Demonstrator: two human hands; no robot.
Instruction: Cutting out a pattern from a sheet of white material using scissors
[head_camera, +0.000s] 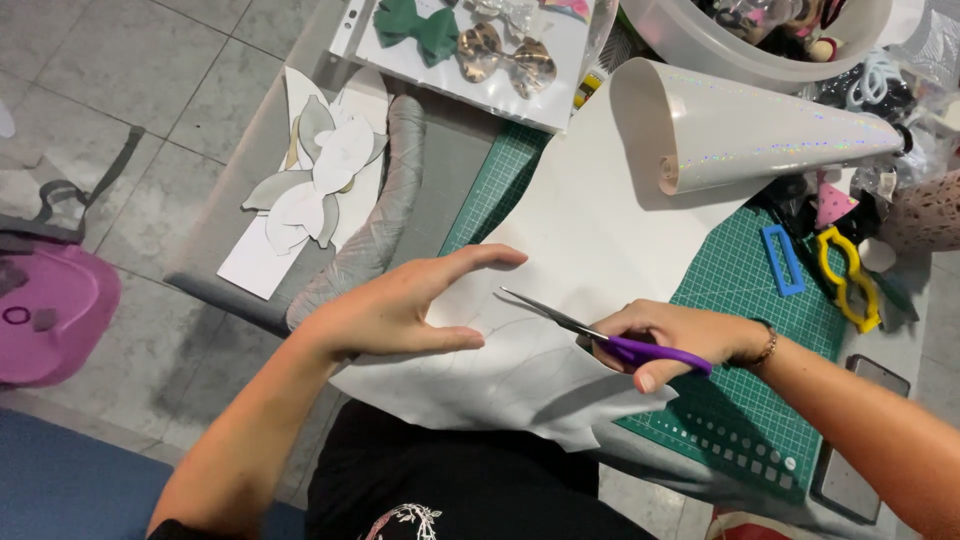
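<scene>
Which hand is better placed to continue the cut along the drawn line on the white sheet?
The right hand. It holds the purple-handled scissors, with the blades open over the white sheet. The left hand lies flat on the sheet and steadies it.

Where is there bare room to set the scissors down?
Bare green mat lies between the white sheet and the blue stencil, and below the right hand by the phone. The top right is crowded around the rolled sheet, tub and yellow stencil.

green bow (415, 27), yellow stencil (848, 278) (beside blue one (782, 260))
</scene>
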